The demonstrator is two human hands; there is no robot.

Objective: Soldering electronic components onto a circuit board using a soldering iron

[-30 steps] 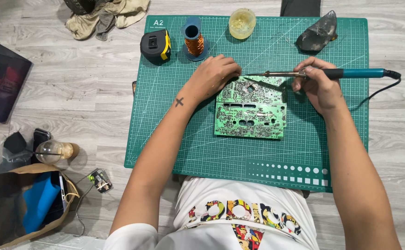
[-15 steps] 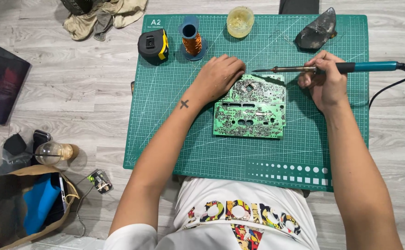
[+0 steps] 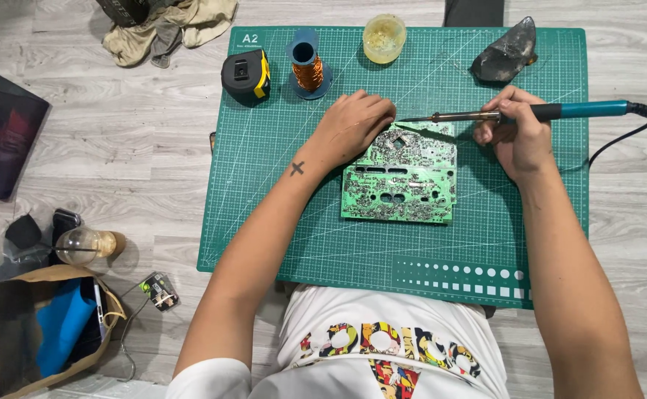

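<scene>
Flat green circuit board (image 3: 401, 177), solder-speckled

Matt green mat (image 3: 264, 222) on grey wood-grain floor (image 3: 116, 148); on the mat, a glossy green board (image 3: 401, 185), a shiny copper-wire spool (image 3: 309, 70) and the iron's (image 3: 516, 113) dull metal tip.

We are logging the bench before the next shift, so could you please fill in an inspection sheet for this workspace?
Surface: green cutting mat on grey wood-look floor.
Job's things: green circuit board, solder side up; soldering iron, tip at the board's top edge.
Clutter: tape measure, copper wire spool, small yellowish jar, dark lump.
Hands: left hand rests on the board's top left corner; right hand grips the iron.
Cables: iron's black cord runs off the mat's right edge.
Surroundings: cloth, glass bulb, brown bag.
</scene>
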